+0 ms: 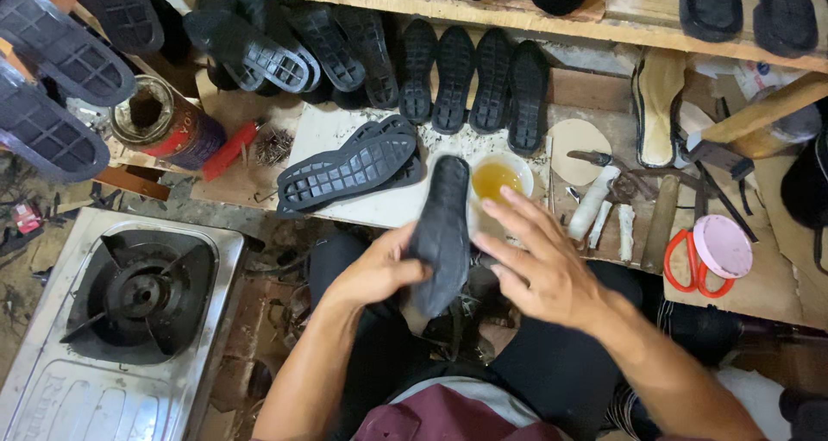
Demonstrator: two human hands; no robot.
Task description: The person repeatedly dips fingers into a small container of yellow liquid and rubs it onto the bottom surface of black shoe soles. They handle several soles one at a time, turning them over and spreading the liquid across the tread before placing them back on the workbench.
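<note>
My left hand (378,270) grips a black rubber shoe sole (442,225) by its side, holding it upright over my lap. My right hand (539,264) is spread open just to the right of the sole, its fingertips reaching toward a small white bowl of amber liquid (496,178) on the bench edge. Two more black soles (349,169) lie stacked tread-up on a white board left of the bowl.
A row of black soles (470,78) leans at the back of the bench. A rusty tin can (159,117) stands at left; a gas stove burner (134,294) sits low left. Red-handled scissors (686,264), a pink lid (723,244) and white sticks (591,204) lie at right.
</note>
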